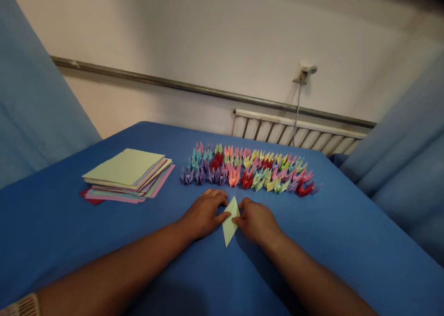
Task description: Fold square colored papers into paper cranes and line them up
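Observation:
A pale green folded paper (230, 223), a long diamond shape, lies on the blue table (69, 232) in front of me. My left hand (204, 213) presses on its left edge with curled fingers. My right hand (256, 222) pinches its right edge, fingers closed on the paper. Just beyond my hands stand rows of several small folded paper cranes (248, 170) in many colours. A stack of coloured square paper sheets (128, 175), pale green on top, lies to the left.
Blue curtains (31, 98) hang at left and right. Behind the table are a wall with a metal rail (194, 88), a white bed rail (298, 128) and a wall socket with a cord (303, 73).

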